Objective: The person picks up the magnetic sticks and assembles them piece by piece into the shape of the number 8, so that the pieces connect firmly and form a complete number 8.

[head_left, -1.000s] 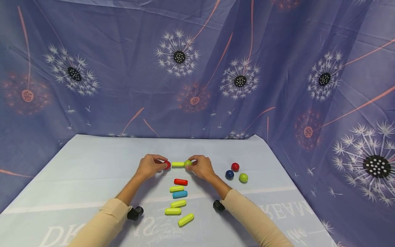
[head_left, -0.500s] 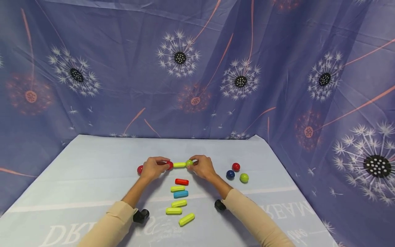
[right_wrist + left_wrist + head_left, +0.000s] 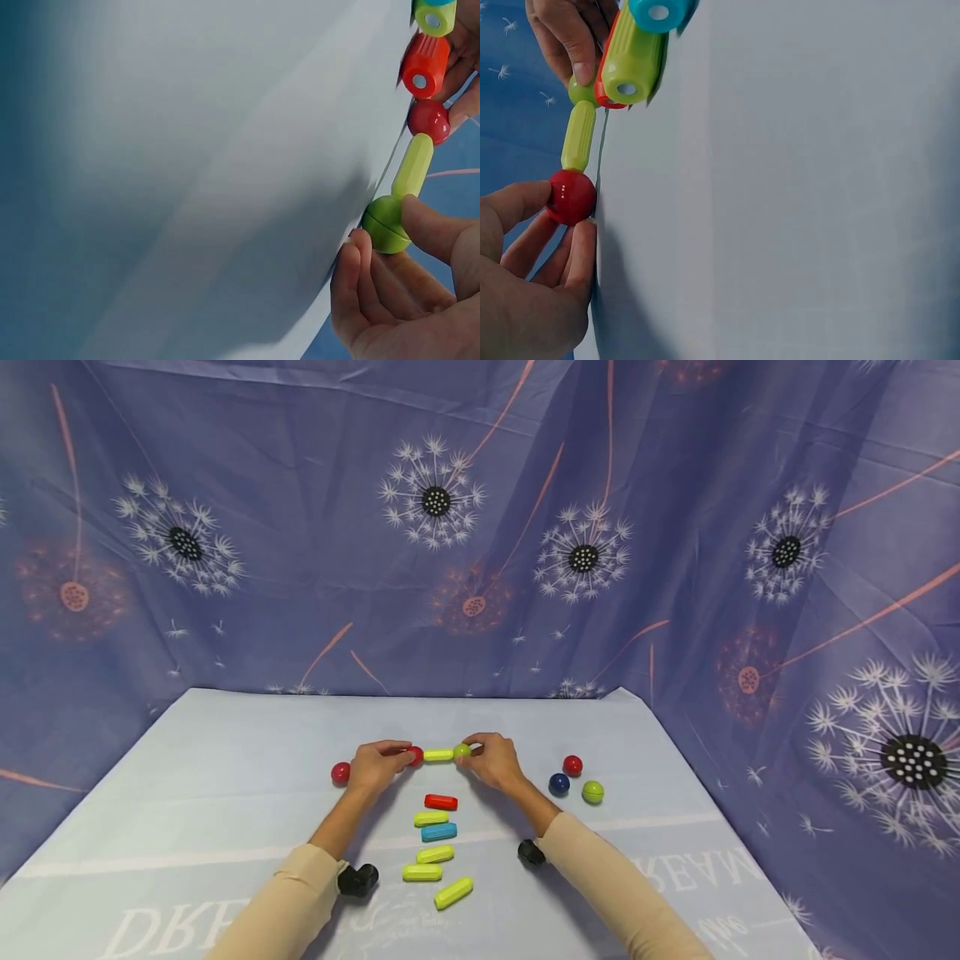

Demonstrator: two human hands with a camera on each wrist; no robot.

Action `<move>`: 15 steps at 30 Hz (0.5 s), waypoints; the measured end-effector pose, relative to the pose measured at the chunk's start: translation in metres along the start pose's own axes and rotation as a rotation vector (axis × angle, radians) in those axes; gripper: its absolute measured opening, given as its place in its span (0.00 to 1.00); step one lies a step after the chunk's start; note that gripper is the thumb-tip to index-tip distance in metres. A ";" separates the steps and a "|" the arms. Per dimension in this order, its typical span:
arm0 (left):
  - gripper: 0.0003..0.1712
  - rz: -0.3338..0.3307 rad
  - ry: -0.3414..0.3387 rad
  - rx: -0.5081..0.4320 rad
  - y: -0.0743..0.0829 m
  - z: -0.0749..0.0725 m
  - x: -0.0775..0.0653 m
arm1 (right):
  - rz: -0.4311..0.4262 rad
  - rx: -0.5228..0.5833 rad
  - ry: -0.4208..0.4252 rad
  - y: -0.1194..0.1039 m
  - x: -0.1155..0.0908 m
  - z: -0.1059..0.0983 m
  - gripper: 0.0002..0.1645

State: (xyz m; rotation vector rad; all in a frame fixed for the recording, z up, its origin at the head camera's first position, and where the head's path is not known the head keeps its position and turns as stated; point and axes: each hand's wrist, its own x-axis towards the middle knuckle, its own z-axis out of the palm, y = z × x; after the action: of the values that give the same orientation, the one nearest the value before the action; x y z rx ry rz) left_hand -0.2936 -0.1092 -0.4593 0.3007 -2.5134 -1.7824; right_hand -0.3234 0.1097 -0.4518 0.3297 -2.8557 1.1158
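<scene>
1. The left hand (image 3: 377, 767) pinches the held red ball (image 3: 571, 197) between thumb and fingers.
2. The right hand (image 3: 491, 760) pinches the held green ball (image 3: 386, 223) in the same manner. The two hands are apart, facing each other.
3. Nearest on the table (image 3: 187, 793), between the forearms, lies a slanted yellow rod (image 3: 453, 893).
4. Beyond it and slightly left lies a second yellow rod (image 3: 422, 872), crosswise; a third yellow rod (image 3: 435, 854) follows.
5. Next come a blue rod (image 3: 438, 832) and, just beyond it, a fourth yellow rod (image 3: 431, 818).
6. A red rod (image 3: 441, 802) is the farthest of this column.
7. To the right of the right hand, a loose green ball (image 3: 592, 792), a blue ball (image 3: 558, 785) and a loose red ball (image 3: 572, 766) form a cluster.
8. Another red ball (image 3: 341, 773) rests just left of the left hand.
9. Beyond the column, the middle rod (image 3: 438, 755), yellow, spans the gap between the hands; its ends meet the two held balls.
10. A blue dandelion-print curtain (image 3: 322, 552) hangs behind the table.
</scene>
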 end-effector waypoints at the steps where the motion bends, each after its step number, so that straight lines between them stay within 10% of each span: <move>1: 0.18 -0.002 0.001 -0.008 -0.001 0.000 0.001 | 0.005 -0.002 -0.001 0.000 0.001 0.000 0.19; 15: 0.18 -0.071 -0.082 -0.144 -0.003 -0.005 0.011 | 0.022 -0.002 -0.005 -0.001 0.004 -0.001 0.20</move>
State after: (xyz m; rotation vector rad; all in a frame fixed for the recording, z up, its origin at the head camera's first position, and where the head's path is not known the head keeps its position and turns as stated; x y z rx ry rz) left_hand -0.3036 -0.1166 -0.4614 0.3198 -2.4391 -2.0301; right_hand -0.3274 0.1084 -0.4497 0.3016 -2.8716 1.1173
